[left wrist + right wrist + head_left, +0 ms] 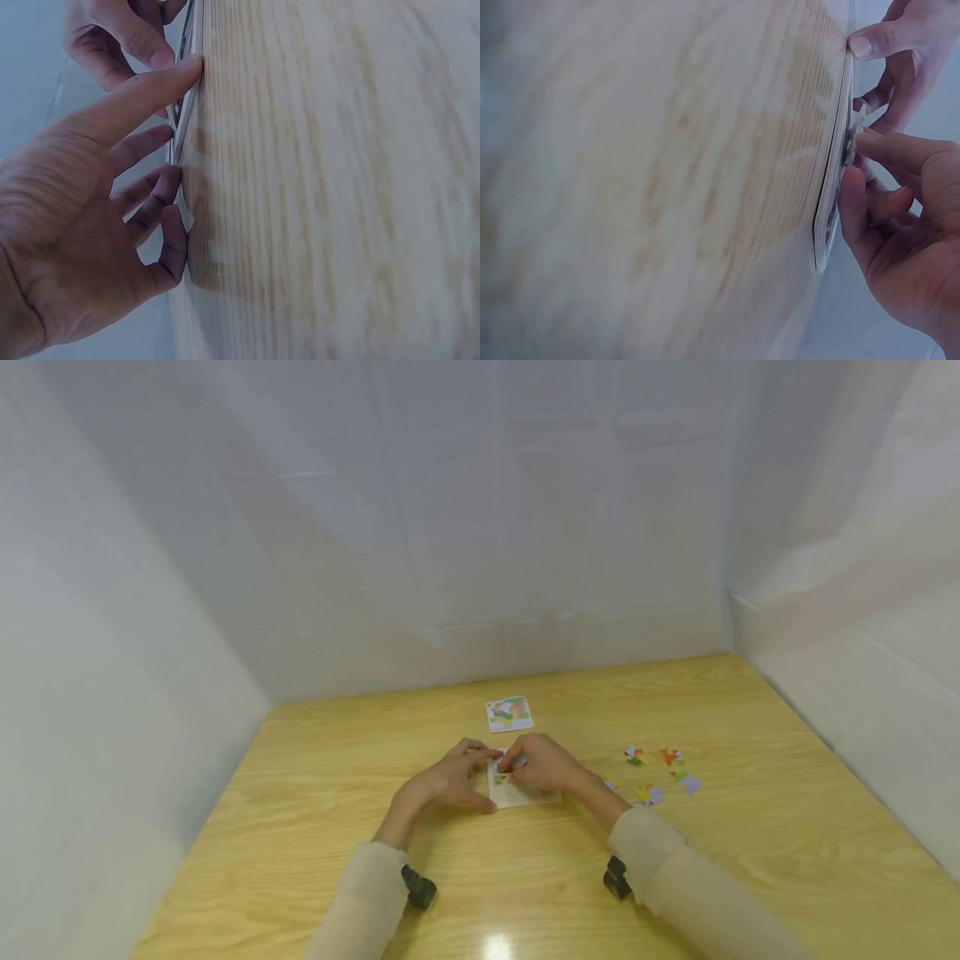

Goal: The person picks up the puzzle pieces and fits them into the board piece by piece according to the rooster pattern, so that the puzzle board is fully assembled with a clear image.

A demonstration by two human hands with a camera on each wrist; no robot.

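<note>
A pale wood-grain counter stands inside white cloth walls.

The left hand rests at the left edge of the puzzle tray. Its fingers are nearly straight, with the tips pressed on the tray edge. It steadies the tray and grips nothing.

The right hand lies over the tray's far half. Its fingers are curled, and the thumb and forefinger pinch a small puzzle piece against the tray face. The right wrist view shows the piece standing slightly proud of the tray.

The tray is a thin flat card lying flush on the counter, directly in front of the person. In my judgement it is light and fairly stiff, and it would slide easily on the glossy wood. It should be held by an edge, or pinned flat from above. The piece looks like thin card that bends under force. It should be taken by its sides with the fingertips.

Beyond the tray lies a reference picture. To the right of the tray, loose pieces lie scattered.
</note>
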